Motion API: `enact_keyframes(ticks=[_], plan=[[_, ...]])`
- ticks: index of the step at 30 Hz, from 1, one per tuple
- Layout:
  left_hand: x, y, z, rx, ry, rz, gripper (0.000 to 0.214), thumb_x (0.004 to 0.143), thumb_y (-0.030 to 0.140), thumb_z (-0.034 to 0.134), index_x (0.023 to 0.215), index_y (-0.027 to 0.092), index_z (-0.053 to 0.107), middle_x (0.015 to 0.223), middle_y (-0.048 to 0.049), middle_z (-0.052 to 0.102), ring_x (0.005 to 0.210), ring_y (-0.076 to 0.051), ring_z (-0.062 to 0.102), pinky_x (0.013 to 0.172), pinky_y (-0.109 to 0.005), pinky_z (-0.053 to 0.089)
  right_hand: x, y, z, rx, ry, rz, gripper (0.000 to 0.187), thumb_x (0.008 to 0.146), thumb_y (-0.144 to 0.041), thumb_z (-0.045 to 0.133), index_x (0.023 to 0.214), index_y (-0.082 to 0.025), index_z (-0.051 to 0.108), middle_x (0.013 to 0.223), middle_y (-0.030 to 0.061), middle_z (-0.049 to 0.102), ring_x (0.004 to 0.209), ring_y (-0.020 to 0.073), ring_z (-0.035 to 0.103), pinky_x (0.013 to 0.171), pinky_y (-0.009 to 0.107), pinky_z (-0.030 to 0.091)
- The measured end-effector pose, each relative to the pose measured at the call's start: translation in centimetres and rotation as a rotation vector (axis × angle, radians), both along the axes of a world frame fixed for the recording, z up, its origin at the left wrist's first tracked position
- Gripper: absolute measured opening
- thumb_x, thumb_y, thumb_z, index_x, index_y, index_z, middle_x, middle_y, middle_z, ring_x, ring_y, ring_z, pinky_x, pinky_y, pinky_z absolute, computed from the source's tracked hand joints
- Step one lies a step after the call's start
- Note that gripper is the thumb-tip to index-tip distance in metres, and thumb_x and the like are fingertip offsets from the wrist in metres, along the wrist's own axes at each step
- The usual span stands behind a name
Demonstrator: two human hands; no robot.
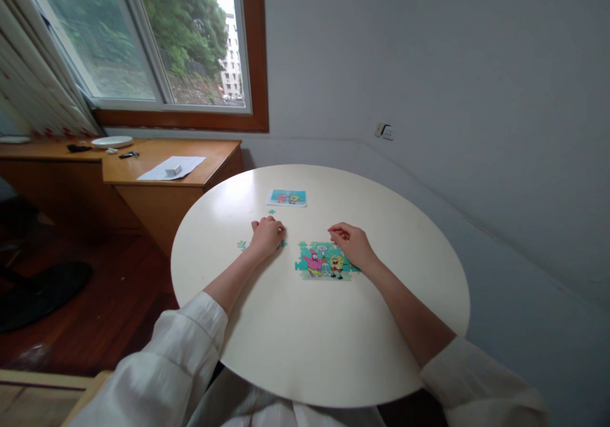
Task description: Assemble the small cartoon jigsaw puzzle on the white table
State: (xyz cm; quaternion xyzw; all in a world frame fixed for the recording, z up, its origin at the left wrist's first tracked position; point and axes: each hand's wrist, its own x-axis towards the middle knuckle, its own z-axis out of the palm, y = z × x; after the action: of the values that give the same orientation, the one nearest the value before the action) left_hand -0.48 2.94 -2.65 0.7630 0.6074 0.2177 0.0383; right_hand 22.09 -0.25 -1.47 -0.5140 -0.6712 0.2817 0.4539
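A partly assembled jigsaw puzzle (314, 263) with cartoon figures on a teal ground lies flat on the round white table (305, 338). Over its upper right edge, my right hand (351, 241) is closed, thumb and fingertips pinched together; whatever they hold is too small to make out. My left hand (268, 233) rests left of the puzzle with curled fingers, among loose teal pieces, and its fingertips are partly hidden. Several loose puzzle pieces (241, 244) lie beside that hand, and a single piece (271, 211) sits just beyond it.
Farther back on the table lies a picture card (287, 197) with the same cartoon figures. To the left stands a wooden desk (223, 154) bearing a paper sheet (188, 164), a small white box (173, 170) and a white plate (112, 141). A wall (429, 65) rises behind the table.
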Motion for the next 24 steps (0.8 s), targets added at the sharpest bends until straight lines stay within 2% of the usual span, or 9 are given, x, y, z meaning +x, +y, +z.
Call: enact_keyframes(ticks=[5,12,16,19,24], plan=[[0.0,0.3,-0.2,-0.027,-0.031,-0.031,0.022,0.076,0.018,0.043,0.082,0.019,0.064,0.091,-0.0079,0.059,0.092,-0.024,0.051,0.078,-0.038,0.027,0.0,0.0,-0.1,-0.011,-0.015,-0.008,0.016,0.068,-0.028,0.051,0.073,-0.015,0.059,0.061,0.0028,0.058,0.058,0.0134,0.056,0.056,0.026,0.045],[0.1,0.5,-0.6,-0.050,0.002,-0.012,0.022,0.075,0.015,0.043,0.088,0.019,0.059,0.098,-0.0102,0.056,0.095,-0.026,0.048,0.077,-0.038,0.030,0.2,0.3,-0.6,-0.014,-0.027,0.012,0.018,0.069,-0.030,0.051,0.075,-0.014,0.059,0.063,0.0033,0.058,0.059,0.0137,0.056,0.057,0.026,0.045],[-0.1,0.6,-0.6,-0.052,-0.041,-0.047,0.020,0.074,0.013,0.045,0.088,0.019,0.056,0.092,-0.0078,0.058,0.091,-0.024,0.050,0.078,-0.039,0.031,0.2,0.3,-0.8,-0.009,-0.028,0.014,0.018,0.070,-0.029,0.051,0.075,-0.014,0.059,0.063,0.0030,0.058,0.059,0.0131,0.056,0.058,0.026,0.045],[-0.1,0.3,-0.2,-0.026,-0.155,-0.145,0.014,0.071,0.009,0.046,0.079,0.017,0.054,0.080,-0.0039,0.059,0.081,-0.019,0.053,0.078,-0.036,0.035,0.2,0.3,-0.7,-0.004,-0.035,0.013,0.018,0.070,-0.029,0.051,0.075,-0.014,0.060,0.062,0.0028,0.059,0.059,0.0128,0.055,0.057,0.026,0.045],[1.3,-0.8,0.9,-0.040,-0.532,-0.339,0.002,0.069,0.016,0.052,0.071,0.015,0.052,0.065,0.0004,0.056,0.064,-0.012,0.053,0.063,-0.025,0.041,-0.8,-0.2,-0.1,0.056,-0.082,0.056,0.020,0.071,-0.027,0.052,0.082,-0.014,0.063,0.074,0.0056,0.064,0.065,0.0135,0.057,0.065,0.028,0.047]])
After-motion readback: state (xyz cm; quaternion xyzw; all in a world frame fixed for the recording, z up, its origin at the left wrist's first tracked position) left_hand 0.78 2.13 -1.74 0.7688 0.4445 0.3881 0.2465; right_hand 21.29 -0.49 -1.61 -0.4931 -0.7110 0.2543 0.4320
